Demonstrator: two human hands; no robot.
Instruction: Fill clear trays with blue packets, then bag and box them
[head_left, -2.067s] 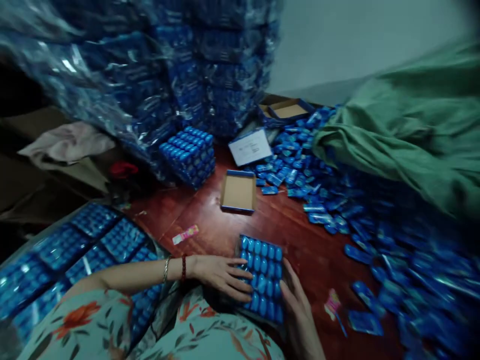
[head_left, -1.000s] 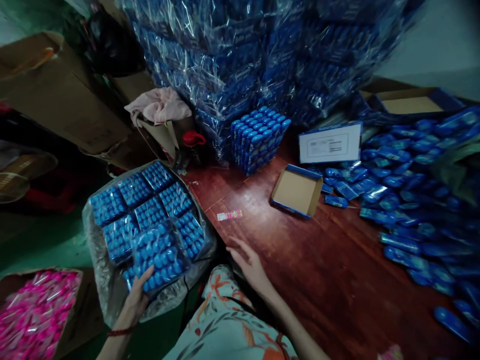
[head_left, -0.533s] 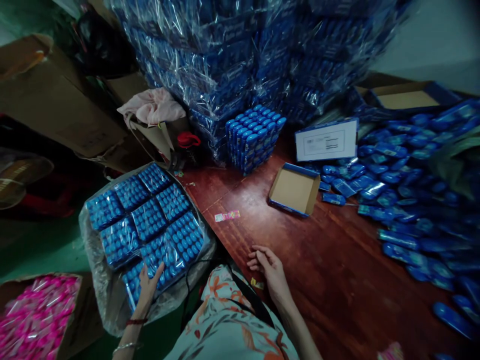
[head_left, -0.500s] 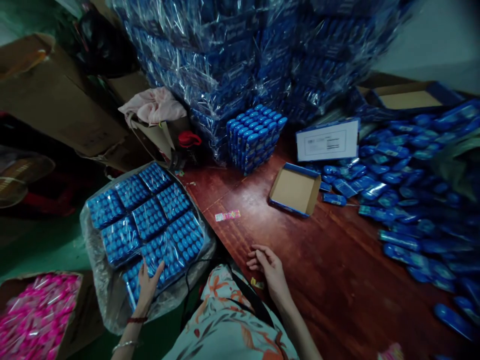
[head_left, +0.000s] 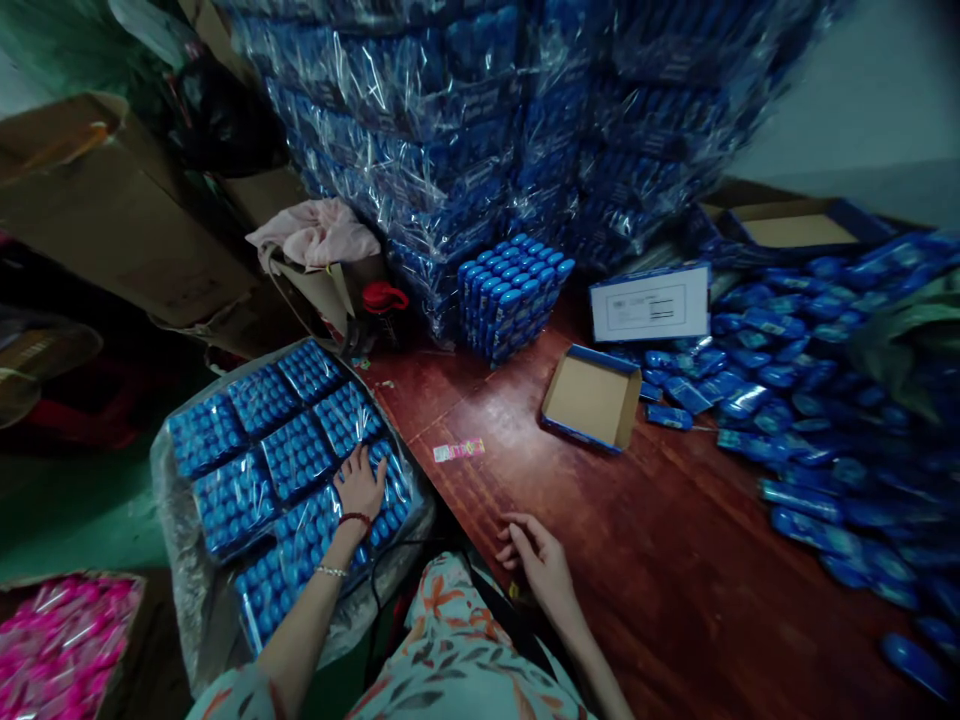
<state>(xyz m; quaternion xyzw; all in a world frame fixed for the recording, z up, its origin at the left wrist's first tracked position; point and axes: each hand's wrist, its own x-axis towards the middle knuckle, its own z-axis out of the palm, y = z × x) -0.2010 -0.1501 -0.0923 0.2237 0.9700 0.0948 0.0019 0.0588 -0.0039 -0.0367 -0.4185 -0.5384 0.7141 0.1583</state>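
My left hand (head_left: 361, 484) lies flat, fingers spread, on a wrapped pack of blue items (head_left: 379, 478) inside a clear plastic bag (head_left: 184, 545) that holds several such packs (head_left: 259, 440), left of the table. My right hand (head_left: 534, 552) rests on the front edge of the red-brown wooden table (head_left: 600, 520), fingers loosely curled, holding nothing. An empty cardboard tray with a blue rim (head_left: 592, 397) lies on the table beyond my right hand.
A tall stack of plastic-wrapped blue packs (head_left: 480, 130) rises at the back, with an unwrapped blue block (head_left: 511, 292) before it. Loose blue packets (head_left: 810, 400) cover the table's right side. A white card (head_left: 649, 302), a small pink packet (head_left: 458, 451), brown cartons (head_left: 112, 210) and pink goods (head_left: 52, 640) surround.
The filled blue pack has gone from the table into the bag on the left. My left hand slid from the bag's near pack to one farther in. My right hand stayed at the table edge.
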